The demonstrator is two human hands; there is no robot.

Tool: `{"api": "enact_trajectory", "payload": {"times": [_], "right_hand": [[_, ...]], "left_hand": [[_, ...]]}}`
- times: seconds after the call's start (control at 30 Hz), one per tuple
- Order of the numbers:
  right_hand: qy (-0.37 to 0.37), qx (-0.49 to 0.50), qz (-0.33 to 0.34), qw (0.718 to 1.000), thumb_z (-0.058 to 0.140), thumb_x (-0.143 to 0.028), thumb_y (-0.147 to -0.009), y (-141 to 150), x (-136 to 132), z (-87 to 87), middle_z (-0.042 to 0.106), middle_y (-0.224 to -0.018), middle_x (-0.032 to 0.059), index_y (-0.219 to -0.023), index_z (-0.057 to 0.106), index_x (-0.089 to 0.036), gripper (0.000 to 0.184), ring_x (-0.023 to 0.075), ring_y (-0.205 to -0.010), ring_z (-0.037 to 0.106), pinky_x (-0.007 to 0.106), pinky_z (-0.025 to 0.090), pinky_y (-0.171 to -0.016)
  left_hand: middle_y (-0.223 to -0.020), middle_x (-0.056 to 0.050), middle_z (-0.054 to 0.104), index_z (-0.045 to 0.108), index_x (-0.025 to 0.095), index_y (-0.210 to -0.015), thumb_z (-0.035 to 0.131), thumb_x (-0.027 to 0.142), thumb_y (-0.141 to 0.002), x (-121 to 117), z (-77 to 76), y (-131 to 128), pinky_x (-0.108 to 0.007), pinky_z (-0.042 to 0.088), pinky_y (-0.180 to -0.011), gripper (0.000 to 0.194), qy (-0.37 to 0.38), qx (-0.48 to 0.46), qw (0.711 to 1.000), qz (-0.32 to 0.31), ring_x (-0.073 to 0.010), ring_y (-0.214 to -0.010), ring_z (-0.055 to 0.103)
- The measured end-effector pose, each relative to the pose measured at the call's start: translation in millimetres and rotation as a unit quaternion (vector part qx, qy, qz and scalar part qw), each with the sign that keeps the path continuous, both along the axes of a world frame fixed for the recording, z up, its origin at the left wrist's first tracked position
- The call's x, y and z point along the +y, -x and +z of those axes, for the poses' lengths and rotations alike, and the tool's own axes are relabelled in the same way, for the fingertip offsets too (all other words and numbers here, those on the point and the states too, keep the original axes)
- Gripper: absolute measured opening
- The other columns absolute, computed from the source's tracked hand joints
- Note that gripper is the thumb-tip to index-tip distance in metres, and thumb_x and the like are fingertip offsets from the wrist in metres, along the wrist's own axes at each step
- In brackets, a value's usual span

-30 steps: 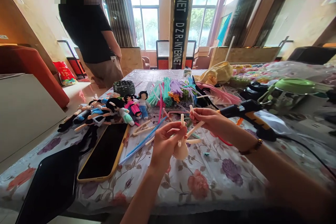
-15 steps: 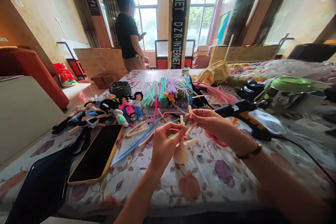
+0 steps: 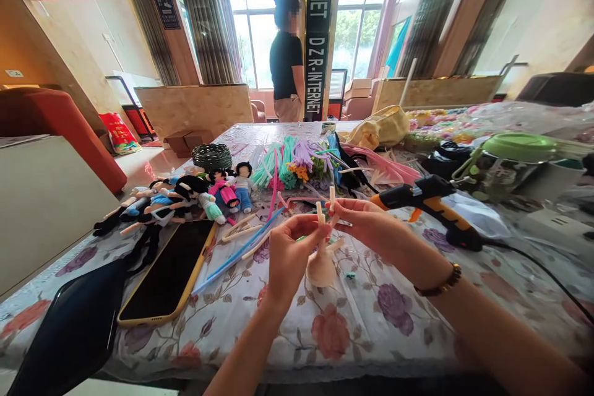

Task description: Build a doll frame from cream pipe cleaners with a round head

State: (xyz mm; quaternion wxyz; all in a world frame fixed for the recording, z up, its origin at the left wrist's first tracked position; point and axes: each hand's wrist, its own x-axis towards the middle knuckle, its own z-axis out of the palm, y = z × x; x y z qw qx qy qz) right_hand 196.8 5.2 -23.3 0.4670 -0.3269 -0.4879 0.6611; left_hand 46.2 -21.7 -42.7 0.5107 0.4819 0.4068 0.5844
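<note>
Over the table, both hands grip a small cream-coloured figure of fuzzy pipe cleaner, its rounded end hanging below the fingers. My left hand is closed, pinching it near an upright cream strand. Close on the right, my right hand pinches another cream strand whose tip sticks up above the fingertips. The two hands nearly touch, so the part between the fingers is partly hidden. Beyond the right hand lies a black and orange glue gun. Loose blue pipe cleaners rest left of my left hand.
Several finished dolls lie at the left, near a phone in a yellow case and a dark flat device. Behind the hands are bundled coloured pipe cleaners. A green-lidded jar stands right. A person stands beyond the table.
My right hand has moved slightly left and down, bringing its strand closer to the left hand's. The person in the background has moved to the right, beside the pillar.
</note>
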Motion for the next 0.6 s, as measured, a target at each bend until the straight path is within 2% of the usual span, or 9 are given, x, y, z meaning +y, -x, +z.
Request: {"api": "enact_trajectory", "payload": {"times": [0.27,0.43,0.6], "right_hand": [[-0.024,-0.017,0.009,1.0,0.073,-0.039,-0.069,3.9,-2.8,-3.2,0.058,-0.075,-0.0016,-0.074,0.067,-0.018,0.022,0.0096,-0.069,0.05,0.028,0.038,-0.075],[-0.046,-0.039,0.002,0.998,0.071,-0.043,-0.071,6.5,-6.0,-2.7,0.055,-0.071,-0.0022,-0.071,0.064,-0.017,0.027,0.0094,-0.066,0.047,0.027,0.036,-0.071],[-0.038,-0.049,-0.008,0.998,0.071,-0.044,-0.07,7.9,-7.3,-4.8,0.054,-0.07,-0.0028,-0.072,0.062,-0.017,0.028,0.0097,-0.066,0.046,0.027,0.034,-0.07]], "left_hand": [[-0.069,0.0,0.069,0.062,0.02,-0.104,0.079,0.031,-0.061,-3.0,1.9,2.9,-0.023,0.051,-0.064,0.048,-0.006,0.019,1.0,0.002,-0.014,-0.066,0.065],[-0.068,0.002,0.068,0.057,0.021,-0.108,0.078,0.028,-0.061,-4.3,2.4,3.5,-0.024,0.051,-0.064,0.052,-0.023,0.032,0.999,0.011,-0.0141,-0.064,0.065],[-0.067,0.001,0.068,0.053,0.021,-0.111,0.077,0.026,-0.063,-5.3,3.8,3.0,-0.025,0.051,-0.063,0.054,-0.031,0.038,0.999,0.019,-0.0155,-0.064,0.065]]}}
